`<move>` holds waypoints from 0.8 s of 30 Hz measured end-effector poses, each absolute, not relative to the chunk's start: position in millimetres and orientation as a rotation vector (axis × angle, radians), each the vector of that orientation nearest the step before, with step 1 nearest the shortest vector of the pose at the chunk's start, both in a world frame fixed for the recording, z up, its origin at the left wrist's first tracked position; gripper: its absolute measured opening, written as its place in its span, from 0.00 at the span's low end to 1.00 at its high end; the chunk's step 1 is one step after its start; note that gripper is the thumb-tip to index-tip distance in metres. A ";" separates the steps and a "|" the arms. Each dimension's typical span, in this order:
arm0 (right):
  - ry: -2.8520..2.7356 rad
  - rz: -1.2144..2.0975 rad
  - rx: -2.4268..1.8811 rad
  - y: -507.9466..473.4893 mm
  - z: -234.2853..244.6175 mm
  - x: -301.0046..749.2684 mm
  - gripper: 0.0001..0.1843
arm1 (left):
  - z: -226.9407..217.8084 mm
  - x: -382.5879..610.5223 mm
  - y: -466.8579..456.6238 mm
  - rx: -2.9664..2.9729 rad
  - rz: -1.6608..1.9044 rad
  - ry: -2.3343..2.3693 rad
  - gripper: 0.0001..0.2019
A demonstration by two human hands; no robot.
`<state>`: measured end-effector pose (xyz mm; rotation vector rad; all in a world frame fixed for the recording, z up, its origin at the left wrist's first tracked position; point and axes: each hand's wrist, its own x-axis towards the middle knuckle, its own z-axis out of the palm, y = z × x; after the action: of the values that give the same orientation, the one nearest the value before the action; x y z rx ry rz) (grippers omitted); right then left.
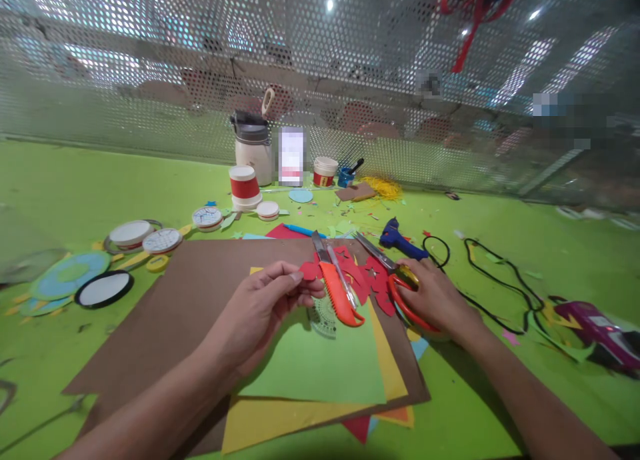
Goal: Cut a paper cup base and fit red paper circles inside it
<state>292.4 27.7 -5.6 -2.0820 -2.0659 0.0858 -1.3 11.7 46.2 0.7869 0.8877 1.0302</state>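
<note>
My left hand [273,300] pinches a small red paper piece [311,271] between thumb and fingers, above the green paper sheet [320,373]. On the right, my right hand [430,293] is closed around the red and yellow handles of the scissors [376,252], whose blades point up and left, slightly parted. Between the hands lie an orange utility knife [339,293], a pen [341,275] and a clear protractor [323,319]. Red paper scraps [379,281] with star-shaped cutouts sit beside the scissors. Brown card [200,293] and yellow paper [280,427] lie under the green sheet.
A blue glue gun [401,240] with a black cord [505,283] lies behind my right hand. A purple device [600,330] is at far right. White-lidded tubs [245,188], a flask [253,150] and a phone [291,157] stand at the back. Paper flower pieces [70,275] lie left.
</note>
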 end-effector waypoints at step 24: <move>-2.026 0.093 -2.092 27.8 -3.7 295.0 0.23 | 47.8 -0.5 9.7 0.821 1.023 0.908 0.05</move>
<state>295.0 27.8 -3.7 -2.0923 -2.0259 0.0930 -0.5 9.7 47.8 0.8213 0.9077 1.0234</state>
